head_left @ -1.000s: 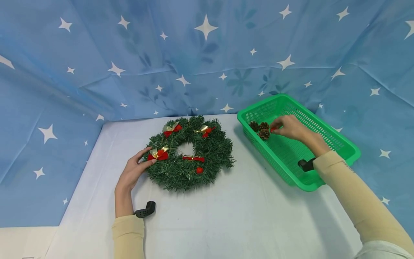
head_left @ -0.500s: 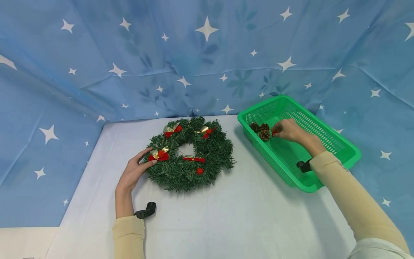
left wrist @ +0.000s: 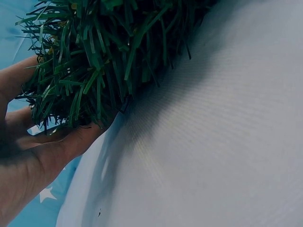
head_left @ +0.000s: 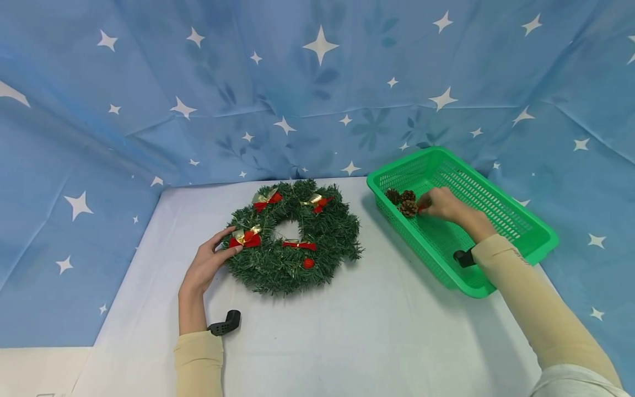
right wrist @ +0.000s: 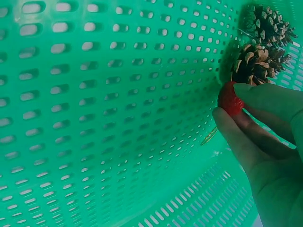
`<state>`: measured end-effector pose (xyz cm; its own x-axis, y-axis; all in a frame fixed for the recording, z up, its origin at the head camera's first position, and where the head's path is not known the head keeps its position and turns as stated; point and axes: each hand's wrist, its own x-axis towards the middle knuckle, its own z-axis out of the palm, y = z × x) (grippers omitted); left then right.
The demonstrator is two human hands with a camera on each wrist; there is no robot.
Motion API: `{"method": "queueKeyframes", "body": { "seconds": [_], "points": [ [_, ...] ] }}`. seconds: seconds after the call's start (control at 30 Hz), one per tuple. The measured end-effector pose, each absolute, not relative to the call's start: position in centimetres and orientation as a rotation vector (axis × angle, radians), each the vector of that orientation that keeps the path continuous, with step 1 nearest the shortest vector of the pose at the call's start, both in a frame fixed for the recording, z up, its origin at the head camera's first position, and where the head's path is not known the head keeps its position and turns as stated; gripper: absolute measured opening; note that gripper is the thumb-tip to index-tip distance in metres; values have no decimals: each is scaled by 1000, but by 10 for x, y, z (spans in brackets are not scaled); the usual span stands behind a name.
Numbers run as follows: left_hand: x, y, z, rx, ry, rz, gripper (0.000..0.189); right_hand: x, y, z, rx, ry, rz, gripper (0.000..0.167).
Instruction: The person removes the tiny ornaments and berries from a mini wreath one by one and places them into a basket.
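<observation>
A green wreath (head_left: 337, 231) with red-and-gold bows (head_left: 245, 239) and a red ball (head_left: 308, 263) lies on the white table. At its left side my left hand (head_left: 204, 264) grips the edge; in the left wrist view the thumb and fingers (left wrist: 80, 139) lie around the green needles. Inside the green basket (head_left: 538, 234) my right hand (head_left: 444, 204) pinches a small red ball (right wrist: 230, 99) between thumb and fingertips. A thin gold strip (right wrist: 209, 136) shows just below that ball. Several pine cones (right wrist: 253, 65) sit right beside it in the basket's left corner.
The white table (head_left: 347, 342) runs up to a blue curtain (head_left: 198, 82) with white stars. The basket's raised rim (head_left: 421, 245) surrounds my right hand. Dark wrist cameras (head_left: 225, 322) stick out at both cuffs.
My right hand and forearm have shifted slightly within the basket, with the red ball still at the fingertips. My left hand stays at the wreath's left edge.
</observation>
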<state>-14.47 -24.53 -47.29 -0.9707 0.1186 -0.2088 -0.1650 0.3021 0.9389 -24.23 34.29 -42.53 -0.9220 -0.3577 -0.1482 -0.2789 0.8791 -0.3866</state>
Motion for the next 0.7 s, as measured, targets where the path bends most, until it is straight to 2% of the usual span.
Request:
{"method": "queueKeyframes", "body": {
  "seconds": [0.33,0.7],
  "points": [
    [-144,-245,-473,-46,2327,1740,70,-241,344,-427,-488,2817,-554,13],
    [-145,-246,-475,-35,2329,1745,70,-240,344,-430,-485,2833,-537,13]
  ]
}}
